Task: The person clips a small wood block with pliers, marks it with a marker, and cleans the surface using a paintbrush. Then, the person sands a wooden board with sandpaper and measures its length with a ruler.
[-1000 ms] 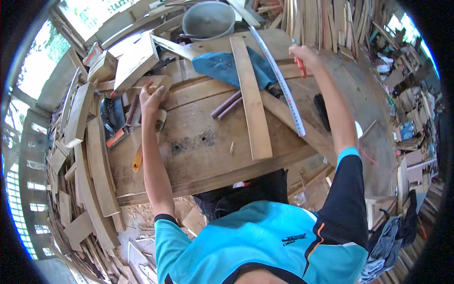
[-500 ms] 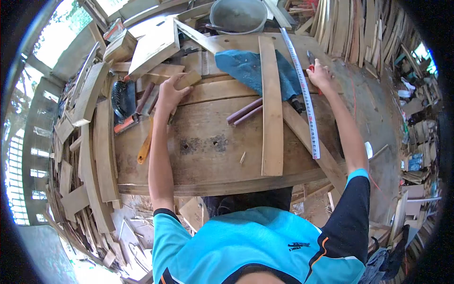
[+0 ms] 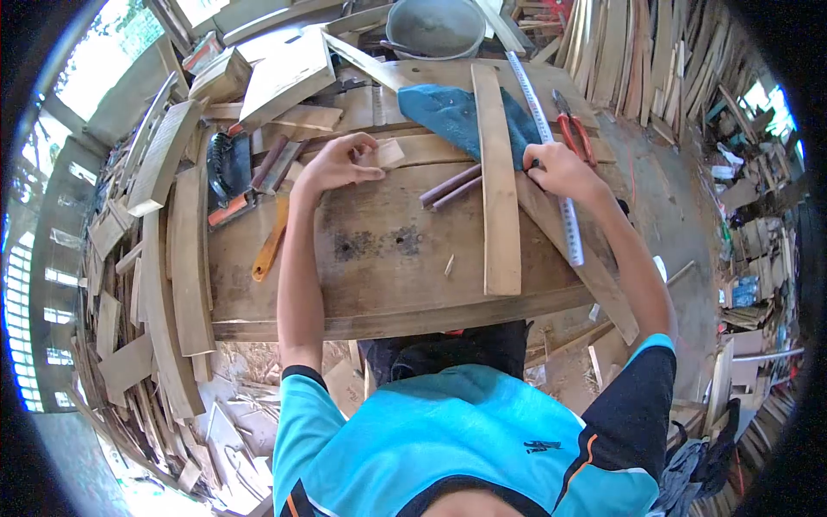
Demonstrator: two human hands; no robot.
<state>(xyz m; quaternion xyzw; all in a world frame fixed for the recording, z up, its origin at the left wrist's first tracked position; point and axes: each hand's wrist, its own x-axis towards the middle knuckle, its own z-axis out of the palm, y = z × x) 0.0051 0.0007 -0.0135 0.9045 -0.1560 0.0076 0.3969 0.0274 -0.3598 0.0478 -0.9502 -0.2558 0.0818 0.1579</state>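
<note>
My left hand [image 3: 336, 164] is curled over the bench, with a small pale wood block [image 3: 390, 153] between its thumb and fingers. My right hand [image 3: 564, 174] is closed beside the blue cloth [image 3: 439, 114], over the white tape measure strip [image 3: 570, 226]. A dark tip shows at its fingers; the rest of that thing is hidden. Red-handled pliers [image 3: 575, 136] lie just beyond this hand. Left of it, a long flat board [image 3: 500, 198] crosses the cloth, and two dark brown rods [image 3: 450, 186] lie beside the board.
A yellow-handled tool [image 3: 270, 246] lies left of my left forearm, near a black-handled tool [image 3: 226, 172]. Several boards [image 3: 191, 267] line the bench's left side. A grey basin [image 3: 435, 30] stands at the back, with stacked wood strips [image 3: 637, 60] at the back right.
My right hand has left the pliers and moved left and nearer, closing by the cloth. My left hand has shifted right and slightly nearer with the wood block.
</note>
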